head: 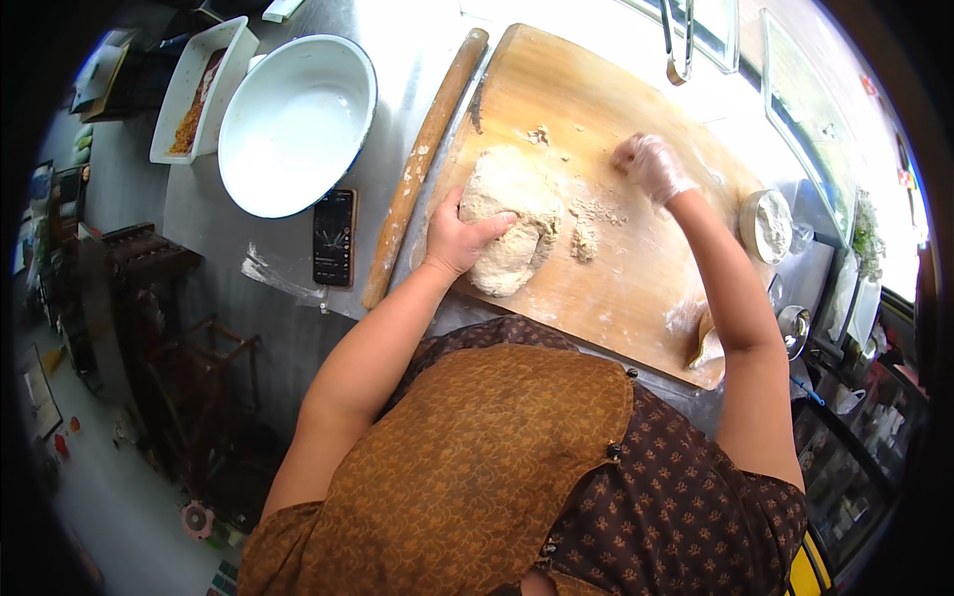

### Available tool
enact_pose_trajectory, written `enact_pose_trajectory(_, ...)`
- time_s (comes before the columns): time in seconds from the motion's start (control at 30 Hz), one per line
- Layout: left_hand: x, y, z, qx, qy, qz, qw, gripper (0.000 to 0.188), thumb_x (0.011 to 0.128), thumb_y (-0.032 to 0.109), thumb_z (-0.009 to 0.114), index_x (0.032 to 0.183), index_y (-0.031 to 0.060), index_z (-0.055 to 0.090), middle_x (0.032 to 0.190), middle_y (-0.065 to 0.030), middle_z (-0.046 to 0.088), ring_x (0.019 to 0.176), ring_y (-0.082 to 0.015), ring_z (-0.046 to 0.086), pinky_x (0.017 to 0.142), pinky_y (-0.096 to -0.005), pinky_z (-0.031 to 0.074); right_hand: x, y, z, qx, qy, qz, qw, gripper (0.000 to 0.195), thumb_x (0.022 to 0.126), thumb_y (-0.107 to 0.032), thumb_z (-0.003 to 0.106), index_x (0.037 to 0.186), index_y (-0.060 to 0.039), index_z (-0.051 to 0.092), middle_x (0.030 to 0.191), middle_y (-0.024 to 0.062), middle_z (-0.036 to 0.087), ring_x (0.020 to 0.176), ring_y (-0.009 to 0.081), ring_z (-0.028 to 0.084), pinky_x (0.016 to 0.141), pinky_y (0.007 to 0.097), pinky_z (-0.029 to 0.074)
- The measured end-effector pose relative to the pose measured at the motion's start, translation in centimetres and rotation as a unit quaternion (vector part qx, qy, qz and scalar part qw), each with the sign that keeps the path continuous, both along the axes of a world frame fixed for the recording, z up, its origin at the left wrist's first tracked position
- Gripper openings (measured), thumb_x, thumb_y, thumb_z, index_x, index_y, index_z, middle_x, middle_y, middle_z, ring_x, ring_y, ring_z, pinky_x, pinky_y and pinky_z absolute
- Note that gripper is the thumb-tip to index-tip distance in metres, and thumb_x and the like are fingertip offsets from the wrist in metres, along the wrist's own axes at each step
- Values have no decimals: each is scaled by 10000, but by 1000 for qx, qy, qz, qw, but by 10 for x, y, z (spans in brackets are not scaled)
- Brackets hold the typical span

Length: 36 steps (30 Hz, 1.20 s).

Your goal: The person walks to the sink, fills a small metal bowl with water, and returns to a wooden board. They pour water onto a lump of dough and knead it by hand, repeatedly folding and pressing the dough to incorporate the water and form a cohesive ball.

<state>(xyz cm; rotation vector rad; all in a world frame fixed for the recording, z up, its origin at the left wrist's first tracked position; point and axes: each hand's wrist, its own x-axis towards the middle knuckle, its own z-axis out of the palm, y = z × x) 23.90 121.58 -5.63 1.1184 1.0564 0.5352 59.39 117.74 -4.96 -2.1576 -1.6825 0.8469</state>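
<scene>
A large lump of pale dough (507, 179) lies on the left part of a floured wooden board (611, 298). My left hand (466, 235) grips its near left side, thumb pressed across the top. Several dough scraps (585, 238) are scattered right of the lump, and another small bit (538, 135) lies beyond it. Over the board's far right part is my right hand (648, 165), in a clear plastic glove. Its fingers are curled down towards the wood; whether anything is inside them is hidden.
Along the board's left edge lies a long wooden rolling pin (425, 164). Further left are a white enamel basin (298, 127), a phone (334, 253) and a white tray (201, 97) with brown crumbly food. A bowl of flour (768, 227) stands at the right, near a metal bowl (794, 328).
</scene>
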Motion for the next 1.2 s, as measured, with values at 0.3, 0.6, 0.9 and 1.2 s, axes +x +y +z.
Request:
enact_pose_trajectory(0.3,1,-1,1,-14,-14,0,1000,688,703,323,894,1215,-34,604,1109,-131,726,993,-185,698,870,-330,566,-23,-19,-4,55,1,-20,998,91,800,41,634,788,-24,697,772,176,671,733,266,657,688,366,521)
enact_pose_trajectory(0.6,-2,1,0,13,52,2,999,824,660,368,910,1299,-39,589,1168,-143,705,1064,-210,675,946,-327,535,20,-25,-32,104,-142,143,974,76,853,-44,660,853,-35,736,802,144,693,743,289,672,729,395,534)
enact_pose_trajectory(0.9,-1,-1,-2,32,90,7,995,994,579,538,891,1341,-25,588,1248,-198,687,1155,-273,655,1017,-342,489,24,-29,-41,52,-109,-27,992,137,908,-132,700,956,-9,737,797,155,722,709,180,676,687,324,530)
enact_pose_trajectory(1.2,-2,0,2,18,75,10,997,934,602,472,913,1316,-40,598,1230,-183,696,1120,-247,670,994,-329,511,-66,-87,-15,-41,65,-50,996,183,912,-143,663,774,-26,690,706,124,651,653,162,610,610,323,480)
